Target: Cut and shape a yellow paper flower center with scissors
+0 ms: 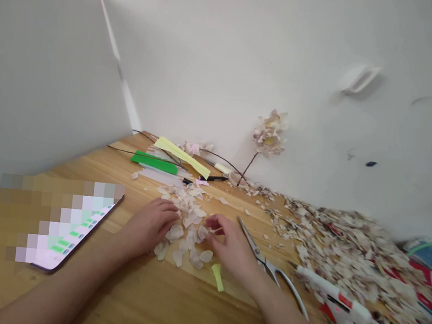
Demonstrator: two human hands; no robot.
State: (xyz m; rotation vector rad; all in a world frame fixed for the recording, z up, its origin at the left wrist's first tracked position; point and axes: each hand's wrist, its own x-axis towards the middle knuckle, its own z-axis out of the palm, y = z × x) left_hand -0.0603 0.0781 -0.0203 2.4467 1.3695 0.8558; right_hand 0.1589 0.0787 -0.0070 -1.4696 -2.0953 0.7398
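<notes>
Both my hands rest on a wooden table among pale petal pieces. My left hand lies palm down, its curled fingertips touching the petals at the pile's left side. My right hand pinches a small pale petal between thumb and fingers at the pile's right side. A small yellow-green paper roll lies just in front of my right hand. Silver scissors lie on the table right beside my right wrist.
A phone lies at the left. Green and yellow paper strips, wire stems and a finished paper flower stand by the back wall. A large heap of petal scraps and a white glue gun fill the right.
</notes>
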